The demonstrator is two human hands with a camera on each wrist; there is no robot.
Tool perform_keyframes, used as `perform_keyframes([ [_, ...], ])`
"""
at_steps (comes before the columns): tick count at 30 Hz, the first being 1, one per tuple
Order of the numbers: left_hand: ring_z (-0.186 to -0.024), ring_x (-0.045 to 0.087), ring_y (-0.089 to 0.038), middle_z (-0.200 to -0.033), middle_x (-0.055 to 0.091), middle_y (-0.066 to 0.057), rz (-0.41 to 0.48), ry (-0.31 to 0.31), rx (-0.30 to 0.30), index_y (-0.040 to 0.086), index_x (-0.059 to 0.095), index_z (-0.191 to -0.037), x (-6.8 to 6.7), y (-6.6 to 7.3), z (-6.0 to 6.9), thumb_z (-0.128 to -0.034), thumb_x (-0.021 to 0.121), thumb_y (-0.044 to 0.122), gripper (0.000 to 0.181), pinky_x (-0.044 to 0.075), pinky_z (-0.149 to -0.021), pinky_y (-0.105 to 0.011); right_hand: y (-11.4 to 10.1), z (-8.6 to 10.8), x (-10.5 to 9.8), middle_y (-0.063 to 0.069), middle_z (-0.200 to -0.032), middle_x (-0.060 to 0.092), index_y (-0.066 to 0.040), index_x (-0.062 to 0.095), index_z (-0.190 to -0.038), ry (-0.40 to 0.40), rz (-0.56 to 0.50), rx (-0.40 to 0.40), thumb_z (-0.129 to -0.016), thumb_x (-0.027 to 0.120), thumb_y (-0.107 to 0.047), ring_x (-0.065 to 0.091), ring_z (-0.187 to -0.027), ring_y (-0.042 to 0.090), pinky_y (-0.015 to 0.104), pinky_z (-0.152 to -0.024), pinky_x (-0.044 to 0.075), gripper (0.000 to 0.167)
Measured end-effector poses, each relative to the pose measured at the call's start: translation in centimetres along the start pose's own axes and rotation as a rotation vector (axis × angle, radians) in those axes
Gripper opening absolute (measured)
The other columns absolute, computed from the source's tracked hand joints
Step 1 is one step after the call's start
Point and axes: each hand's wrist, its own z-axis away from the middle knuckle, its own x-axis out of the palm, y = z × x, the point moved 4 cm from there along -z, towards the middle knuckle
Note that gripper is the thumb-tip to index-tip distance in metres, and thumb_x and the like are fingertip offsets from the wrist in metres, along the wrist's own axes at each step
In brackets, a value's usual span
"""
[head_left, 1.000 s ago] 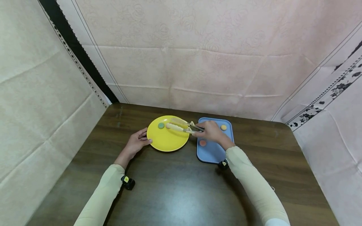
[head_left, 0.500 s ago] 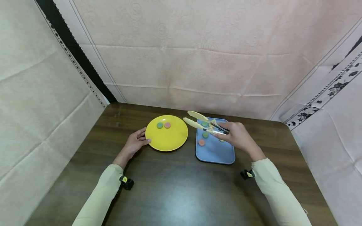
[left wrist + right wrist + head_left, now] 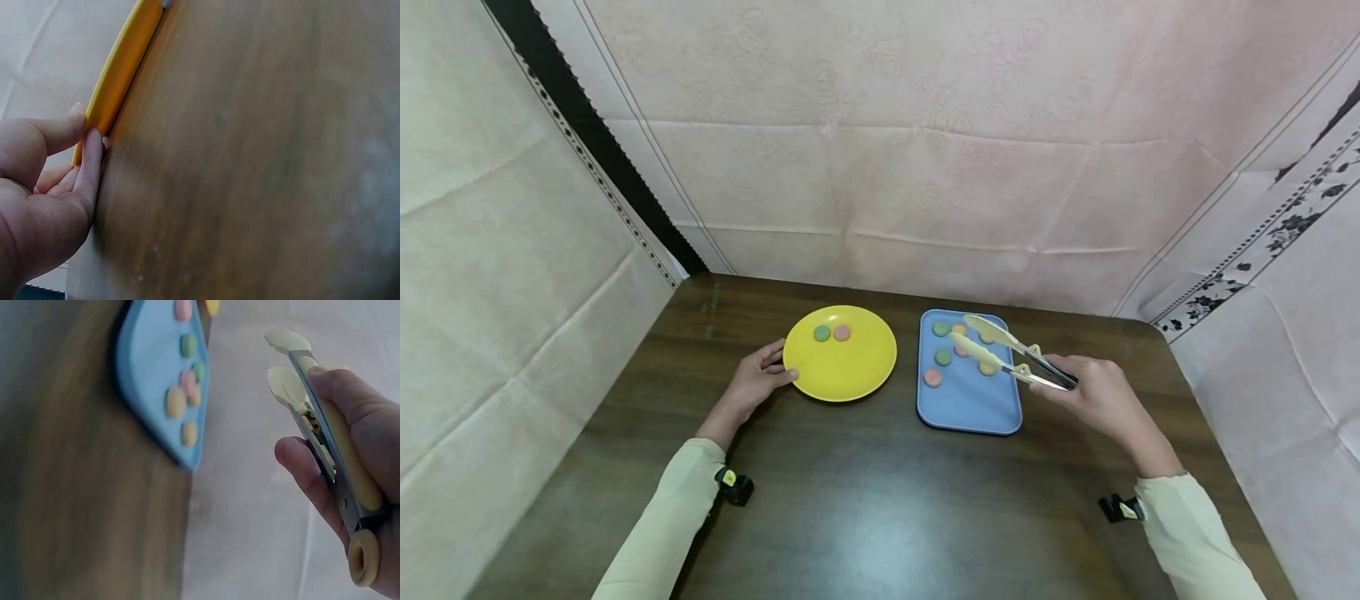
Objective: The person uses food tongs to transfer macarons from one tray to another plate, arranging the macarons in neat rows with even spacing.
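Observation:
My left hand (image 3: 752, 385) pinches the near-left rim of a round yellow plate (image 3: 842, 375); the left wrist view has the thumb (image 3: 62, 132) above the rim and fingers beneath it. Two macaron-like discs, one green (image 3: 822, 333) and one pink (image 3: 842, 332), lie on the plate. My right hand (image 3: 1097, 396) grips a pair of tongs (image 3: 331, 431) with cream tips and metal arms. The tips stand apart with nothing between them, over the right part of a blue tray (image 3: 970, 408). Several green, pink and yellow discs lie in the tray, some partly hidden by the tongs.
Plate and tray stand side by side on a dark wooden table (image 3: 865, 500), with a gap between them. Pale patterned cloth (image 3: 880, 183) hangs behind the table's far edge and along both sides.
My right hand has drawn the tongs from over the plate rightward across the tray. A pink disc once behind the tongs now shows on the plate. The left hand keeps its place.

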Motion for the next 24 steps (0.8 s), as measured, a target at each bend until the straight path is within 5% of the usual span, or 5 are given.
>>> perform_keyframes([
  [11, -0.129, 0.056, -0.034, -0.155, 0.046, -0.019, -0.004, 0.001, -0.001, 0.008, 0.03, -0.161, 0.0, -0.2, -0.1, -0.0969, 0.072, 0.012, 0.077, 0.054, -0.09, -0.021, 3.1, 3.0, 1.1, 0.004, -0.083, 0.071, 0.003, 0.073, -0.12, -0.048, 0.017, 0.076, -0.088, 0.082, -0.033, 0.052, -0.066, 0.016, 0.034, -0.06, 0.045, 0.049],
  [24, -0.129, 0.056, -0.034, -0.155, 0.046, -0.019, 0.002, 0.0, 0.009, 0.009, 0.03, -0.161, 0.0, -0.1, -0.1, -0.0968, 0.072, 0.012, 0.077, 0.054, -0.09, -0.02, 3.9, 3.9, 1.9, -0.004, -0.073, 0.06, 0.004, 0.072, -0.121, -0.102, 0.023, 0.111, -0.09, 0.08, -0.038, 0.05, -0.065, 0.015, 0.034, -0.058, 0.042, 0.053],
])
